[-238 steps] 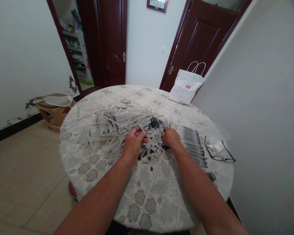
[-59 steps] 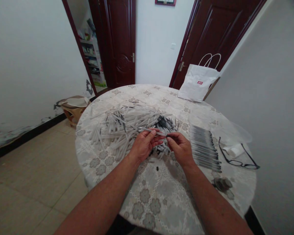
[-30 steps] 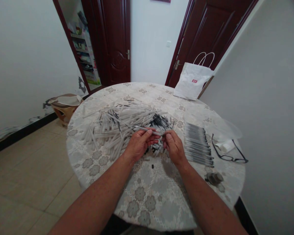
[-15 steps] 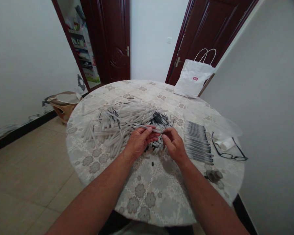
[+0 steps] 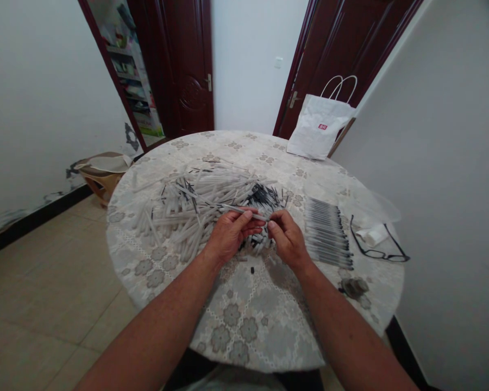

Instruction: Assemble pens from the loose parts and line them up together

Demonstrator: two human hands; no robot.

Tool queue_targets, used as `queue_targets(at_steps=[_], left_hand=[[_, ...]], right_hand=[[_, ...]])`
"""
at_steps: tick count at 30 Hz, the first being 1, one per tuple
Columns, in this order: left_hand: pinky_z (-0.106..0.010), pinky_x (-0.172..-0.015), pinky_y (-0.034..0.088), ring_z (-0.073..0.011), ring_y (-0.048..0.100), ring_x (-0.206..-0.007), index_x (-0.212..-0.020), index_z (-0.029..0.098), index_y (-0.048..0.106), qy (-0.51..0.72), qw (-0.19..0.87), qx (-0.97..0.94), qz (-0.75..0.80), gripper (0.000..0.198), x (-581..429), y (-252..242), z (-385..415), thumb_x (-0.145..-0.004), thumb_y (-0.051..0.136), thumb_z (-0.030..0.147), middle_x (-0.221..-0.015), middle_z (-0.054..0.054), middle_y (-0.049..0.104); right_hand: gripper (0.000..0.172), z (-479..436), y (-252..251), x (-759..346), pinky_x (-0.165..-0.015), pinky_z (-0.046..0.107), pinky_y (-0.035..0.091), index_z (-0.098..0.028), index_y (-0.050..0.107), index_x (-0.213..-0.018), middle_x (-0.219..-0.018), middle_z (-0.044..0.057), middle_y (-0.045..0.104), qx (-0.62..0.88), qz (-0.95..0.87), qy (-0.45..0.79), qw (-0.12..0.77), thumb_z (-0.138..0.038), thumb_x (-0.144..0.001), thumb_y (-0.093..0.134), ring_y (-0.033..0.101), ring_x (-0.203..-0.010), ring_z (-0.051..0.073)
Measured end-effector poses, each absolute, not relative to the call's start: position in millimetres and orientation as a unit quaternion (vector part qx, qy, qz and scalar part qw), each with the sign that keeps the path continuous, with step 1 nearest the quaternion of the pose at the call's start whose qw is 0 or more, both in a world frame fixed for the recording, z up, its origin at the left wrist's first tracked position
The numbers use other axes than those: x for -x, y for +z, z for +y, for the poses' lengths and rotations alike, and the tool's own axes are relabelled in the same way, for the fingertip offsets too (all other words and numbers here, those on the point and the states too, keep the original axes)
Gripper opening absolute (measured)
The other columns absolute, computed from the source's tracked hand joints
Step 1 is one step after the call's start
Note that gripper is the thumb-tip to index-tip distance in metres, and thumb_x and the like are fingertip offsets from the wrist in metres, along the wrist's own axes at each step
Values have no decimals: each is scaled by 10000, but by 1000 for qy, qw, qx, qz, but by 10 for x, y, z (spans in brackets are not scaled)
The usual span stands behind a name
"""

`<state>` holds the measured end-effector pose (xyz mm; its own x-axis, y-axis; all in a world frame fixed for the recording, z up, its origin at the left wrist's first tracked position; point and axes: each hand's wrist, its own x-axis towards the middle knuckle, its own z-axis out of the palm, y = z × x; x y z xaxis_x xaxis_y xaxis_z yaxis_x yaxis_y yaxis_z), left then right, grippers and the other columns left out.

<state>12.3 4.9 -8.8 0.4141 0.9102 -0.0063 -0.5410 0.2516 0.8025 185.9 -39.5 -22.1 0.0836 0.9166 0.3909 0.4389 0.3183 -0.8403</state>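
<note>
My left hand [image 5: 229, 234] is closed round a slim translucent pen [image 5: 234, 208], held between thumb and fingers and pointing left over the heap. At the pen's right end, the fingertips of my right hand [image 5: 287, 237] are pinched together; any small part between them is hidden. Below and beyond both hands spreads a loose pile of clear pen barrels [image 5: 218, 187]. Small black pen parts [image 5: 263, 195] lie heaped at its right side. One black piece [image 5: 252, 270] sits alone on the cloth, nearer to me. Right of my right hand, pens [image 5: 326, 231] lie side by side in a neat row.
A patterned cloth covers the round table [image 5: 244, 331]. On the right are black-framed glasses [image 5: 377, 254], white paper [image 5: 374, 234] and a dark lumpy object [image 5: 353, 288]. A white paper bag [image 5: 321, 127] stands at the back right. A brown stool [image 5: 101, 176] is beyond the left edge.
The view has shifted slightly. My right fingertips have come a little closer to my left hand along the pen's end; both hands otherwise keep their places.
</note>
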Motion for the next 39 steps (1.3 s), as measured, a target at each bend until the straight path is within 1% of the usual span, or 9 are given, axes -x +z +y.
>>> queue_targets(at_steps=[8, 11, 14, 18, 22, 27, 33, 36, 39], left_hand=[[-363, -826, 597, -229, 759, -858, -1017, 134, 721, 475, 740, -406, 249, 304, -129, -146, 64, -834, 772, 371, -949, -121, 780], [-324, -729, 584, -196, 727, -751, -1044, 158, 741, 465, 693, -473, 280, 323, -115, -133, 59, -849, 741, 415, -898, -88, 772], [-276, -626, 518, -175, 660, -656, -1058, 178, 766, 437, 586, -592, 340, 326, -97, -111, 45, -873, 696, 437, -798, -56, 741], [-321, -766, 486, -211, 642, -766, -1015, 239, 777, 384, 399, -749, 363, 231, -87, -151, -2, -848, 721, 388, -867, -56, 732], [-349, -799, 449, -261, 642, -899, -1043, 273, 734, 228, 241, -870, 364, 226, -88, -233, -85, -819, 724, 304, -969, -74, 710], [-343, -761, 439, -274, 644, -944, -1013, 258, 689, 109, 131, -905, 389, 178, -123, -268, -148, -838, 672, 286, -1008, -89, 669], [-343, -761, 440, -259, 640, -911, -1017, 235, 645, 128, 138, -908, 374, 165, -166, -269, -179, -867, 577, 220, -1013, -93, 663], [-335, -773, 441, -236, 623, -872, -973, 237, 647, 202, 211, -880, 376, 137, -167, -245, -159, -852, 588, 210, -950, -67, 672], [-304, -736, 447, -192, 598, -778, -954, 231, 676, 350, 342, -774, 402, 122, -150, -191, -88, -838, 654, 264, -870, -34, 672]], right_hand=[[359, -415, -144, -1860, -621, 283, 396, -238, 515, -777, -627, -35, 519, 551, -655, 209, 473, -436, -1049, 390, 504, -599, 154], [255, -403, -120, -1895, -654, 281, 426, -226, 593, -900, -724, -13, 593, 541, -679, 178, 463, -423, -1016, 479, 548, -658, 159], [188, -391, -82, -1955, -737, 293, 466, -217, 642, -1035, -873, 35, 670, 516, -728, 120, 435, -374, -982, 551, 608, -768, 179], [199, -375, -38, -2114, -815, 326, 482, -221, 666, -1022, -929, 70, 697, 539, -711, 27, 451, -334, -1003, 504, 635, -864, 209], [205, -360, -28, -2292, -796, 336, 491, -213, 663, -1044, -901, 65, 700, 592, -623, -45, 509, -352, -995, 522, 632, -804, 208], [213, -349, -36, -2331, -817, 348, 493, -218, 662, -1037, -911, 71, 702, 596, -624, -52, 502, -365, -995, 513, 632, -816, 217], [186, -346, -67, -2273, -818, 333, 494, -223, 658, -1033, -915, 65, 706, 584, -638, -52, 500, -345, -995, 523, 651, -823, 213], [188, -337, -89, -2272, -812, 334, 498, -222, 659, -1041, -921, 67, 714, 587, -638, -45, 496, -346, -995, 526, 657, -826, 216], [188, -338, -100, -2264, -803, 336, 505, -224, 662, -1059, -919, 64, 722, 581, -637, -32, 506, -333, -989, 526, 663, -819, 217]])
